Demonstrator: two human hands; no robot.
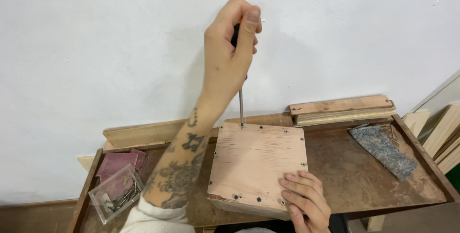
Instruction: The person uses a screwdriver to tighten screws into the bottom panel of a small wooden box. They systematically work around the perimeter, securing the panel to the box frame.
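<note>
Screwdriver (241,99) stands upright w/ its thin metal shaft coming down to the far edge of a wooden box (258,166), tip on a screw near the box's far left corner. Left hand (233,46) is raised high above the box and wrapped tight around the dark handle, thumb lying along the top; forearm w/ dark tattoos runs down to the near left side of the picture, white sleeve at the bottom. Right hand (304,198) rests flat on the box top at its near right corner, fingers (295,185) slightly spread & pressing down, holding nothing. Box sits approx. in the middle of the worktop (354,175), a brown, stained surface w/ raised wooden rim; the light plywood top shows small screws along the far, right and near edges. At the left edge of the worktop lies a clear plastic case (116,193) w/ screws inside, and just behind it, partly under it, some reddish sandpaper sheets (120,162). Near the right edge lies a grey abrasive pad (383,149), well apart from the box. Along the far edge, against the white wall (120,46), lie wooden strips (342,110); more light wooden boards (443,134) lean beyond the right edge.
</note>
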